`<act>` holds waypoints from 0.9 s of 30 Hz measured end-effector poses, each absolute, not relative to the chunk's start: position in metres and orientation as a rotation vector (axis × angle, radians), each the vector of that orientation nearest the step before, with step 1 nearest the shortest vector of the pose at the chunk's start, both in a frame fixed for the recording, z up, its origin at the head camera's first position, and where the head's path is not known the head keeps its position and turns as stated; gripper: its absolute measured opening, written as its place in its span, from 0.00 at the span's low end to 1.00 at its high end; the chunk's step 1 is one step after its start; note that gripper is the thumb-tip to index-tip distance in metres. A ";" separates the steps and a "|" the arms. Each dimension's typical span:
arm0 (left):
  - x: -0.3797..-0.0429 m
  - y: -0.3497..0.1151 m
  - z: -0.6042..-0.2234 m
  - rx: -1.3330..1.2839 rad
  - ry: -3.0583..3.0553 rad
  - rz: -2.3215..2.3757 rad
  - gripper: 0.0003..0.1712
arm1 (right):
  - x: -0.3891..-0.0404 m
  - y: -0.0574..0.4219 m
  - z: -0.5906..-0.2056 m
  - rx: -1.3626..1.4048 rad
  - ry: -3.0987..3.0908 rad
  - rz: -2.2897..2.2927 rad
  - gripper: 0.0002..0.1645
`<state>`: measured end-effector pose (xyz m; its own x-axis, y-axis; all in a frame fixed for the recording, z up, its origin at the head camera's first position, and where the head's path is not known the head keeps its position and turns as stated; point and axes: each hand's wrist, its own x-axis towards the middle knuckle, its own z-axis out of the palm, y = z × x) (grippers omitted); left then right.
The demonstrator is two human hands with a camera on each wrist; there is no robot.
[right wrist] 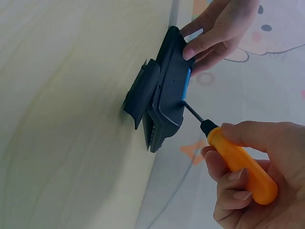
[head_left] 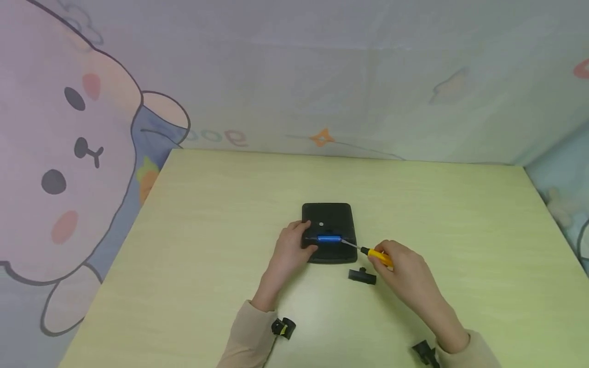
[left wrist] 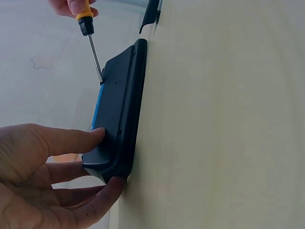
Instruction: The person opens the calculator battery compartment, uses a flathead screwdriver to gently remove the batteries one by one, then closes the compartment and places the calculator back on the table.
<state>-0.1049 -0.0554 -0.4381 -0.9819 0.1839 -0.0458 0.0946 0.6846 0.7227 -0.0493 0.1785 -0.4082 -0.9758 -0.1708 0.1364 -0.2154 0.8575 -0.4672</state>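
A flat black device [head_left: 329,217] with rounded corners lies back side up on the table. A blue cylindrical battery [head_left: 329,238] sits in its open compartment. My left hand [head_left: 291,246] grips the device by its left edge, thumb on top and fingers against the side, as the left wrist view shows. In my right hand [right wrist: 257,171] is a screwdriver [right wrist: 243,164] with a yellow handle, the fingers wrapped round it. Its metal shaft slants down to the left, the tip right at the battery's right end. Just in front of the device lies a black battery cover [head_left: 362,276].
The light wooden table [head_left: 207,204] reaches back to a wall covering [head_left: 322,76] with cartoon prints. Dark wrist-worn camera mounts [head_left: 283,327] sit at both sleeves, close over the table's near part.
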 end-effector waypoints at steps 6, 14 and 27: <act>-0.107 -0.054 -0.442 0.217 2.770 1.188 0.32 | -0.048 0.171 -0.405 0.367 -2.875 0.655 0.07; -0.107 -0.056 -0.443 0.242 2.789 1.175 0.32 | -0.047 0.160 -0.402 0.429 -2.774 0.495 0.09; -0.107 -0.056 -0.443 0.236 2.785 1.188 0.32 | -0.049 0.141 -0.390 0.458 -2.726 0.343 0.09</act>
<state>-0.1072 -0.0561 -0.4429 -0.9825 0.1829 -0.0348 0.1015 0.6826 0.7237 -0.0489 0.1412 -0.3896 -0.8849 -0.2690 0.3803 -0.3549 0.9182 -0.1762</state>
